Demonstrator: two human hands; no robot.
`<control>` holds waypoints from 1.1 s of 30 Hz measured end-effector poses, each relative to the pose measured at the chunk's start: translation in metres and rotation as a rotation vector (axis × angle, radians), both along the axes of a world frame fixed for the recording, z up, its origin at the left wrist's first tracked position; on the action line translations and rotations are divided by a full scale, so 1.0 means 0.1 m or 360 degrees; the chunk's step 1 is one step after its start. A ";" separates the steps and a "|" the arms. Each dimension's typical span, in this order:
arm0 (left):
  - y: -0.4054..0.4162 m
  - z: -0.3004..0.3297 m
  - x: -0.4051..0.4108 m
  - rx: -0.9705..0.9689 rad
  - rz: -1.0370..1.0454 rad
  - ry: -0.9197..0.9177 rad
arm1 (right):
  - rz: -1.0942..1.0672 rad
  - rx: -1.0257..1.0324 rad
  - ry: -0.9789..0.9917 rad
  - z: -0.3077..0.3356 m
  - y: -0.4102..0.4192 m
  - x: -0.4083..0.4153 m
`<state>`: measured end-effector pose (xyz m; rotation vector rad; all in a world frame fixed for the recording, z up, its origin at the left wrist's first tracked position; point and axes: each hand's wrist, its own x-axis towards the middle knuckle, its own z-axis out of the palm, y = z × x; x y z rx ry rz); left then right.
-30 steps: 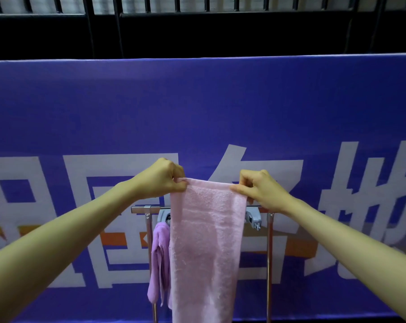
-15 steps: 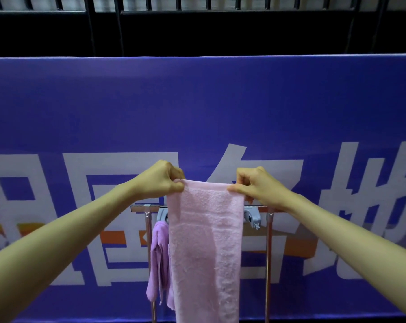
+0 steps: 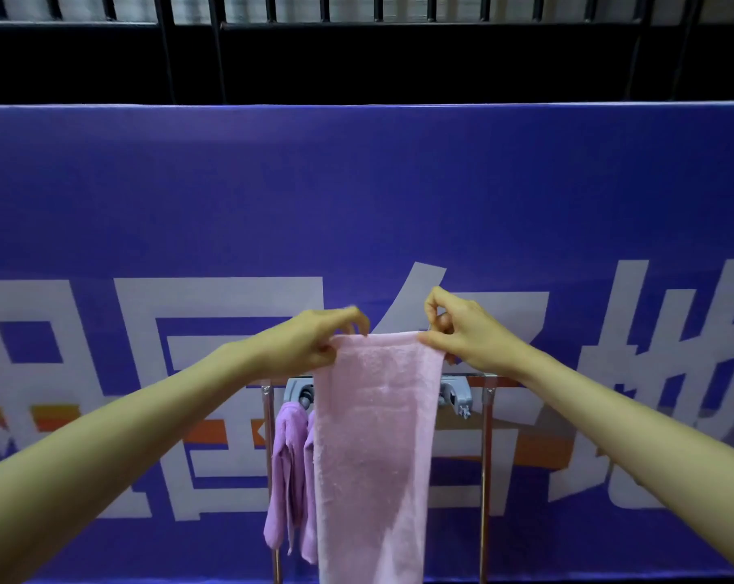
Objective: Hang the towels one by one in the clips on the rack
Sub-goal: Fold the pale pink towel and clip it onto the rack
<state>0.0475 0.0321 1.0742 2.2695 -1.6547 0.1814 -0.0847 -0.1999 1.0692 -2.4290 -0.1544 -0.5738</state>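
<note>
Held towel before rack, hung towel at its left

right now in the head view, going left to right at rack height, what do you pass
left hand → thin metal rack post → small purple towel → long pink towel → grey plastic clip → right metal rack post

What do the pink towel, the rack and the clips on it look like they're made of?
Pink towel: terry cloth, probably cotton; its looped, nubby surface hangs limp. Rack: metal tubing by the look, with a shiny chrome-like sheen on its posts. Clips: likely grey moulded plastic with a matte finish, though metal parts can't be ruled out.
</note>
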 end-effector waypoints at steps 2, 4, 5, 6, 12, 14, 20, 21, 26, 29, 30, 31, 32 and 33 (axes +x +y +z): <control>-0.04 -0.01 -0.03 0.0232 0.0001 -0.0244 | 0.0018 0.0015 -0.0010 0.01 0.03 0.01; -0.08 -0.01 -0.07 0.0344 0.0052 -0.0326 | 0.0016 0.0032 -0.0047 0.02 0.05 0.02; -0.10 0.00 -0.10 0.0369 0.0088 -0.0317 | 0.0014 0.0035 -0.0062 0.02 0.05 0.04; -0.11 0.01 -0.11 0.0382 0.0114 -0.0289 | 0.0014 0.0034 -0.0072 0.01 0.06 0.05; -0.13 -0.02 -0.10 0.0542 -0.0012 -0.0083 | 0.0041 0.0019 -0.0024 0.01 0.09 0.06; -0.15 -0.03 -0.10 0.0528 -0.0071 -0.0422 | 0.0035 -0.0001 -0.0005 0.00 0.09 0.06; -0.16 -0.18 -0.07 -0.0062 -0.0261 -0.0744 | 0.0030 0.0013 -0.0031 0.03 0.05 0.03; -0.17 -0.19 -0.07 -0.0121 -0.0265 -0.0775 | 0.0044 0.0015 -0.0020 0.04 0.05 0.02; -0.26 -0.16 -0.03 -0.0200 -0.0193 -0.0527 | 0.0124 0.0005 0.0171 0.02 0.04 0.00; -0.29 -0.15 -0.06 -0.0167 -0.0226 -0.0294 | 0.0201 0.0148 0.0281 -0.03 0.05 0.01; -0.28 -0.15 -0.07 -0.0168 -0.0206 -0.0266 | 0.0226 0.0228 0.0312 -0.04 0.06 0.01; -0.28 -0.15 -0.07 -0.0162 -0.0158 -0.0267 | 0.0243 0.0289 0.0335 -0.06 0.06 0.01; -0.27 -0.15 -0.07 -0.0144 -0.0092 -0.0290 | 0.0250 0.0332 0.0351 -0.09 0.08 0.00; -0.25 -0.14 -0.08 -0.0115 -0.0022 -0.0329 | 0.0259 0.0377 0.0366 -0.12 0.09 0.00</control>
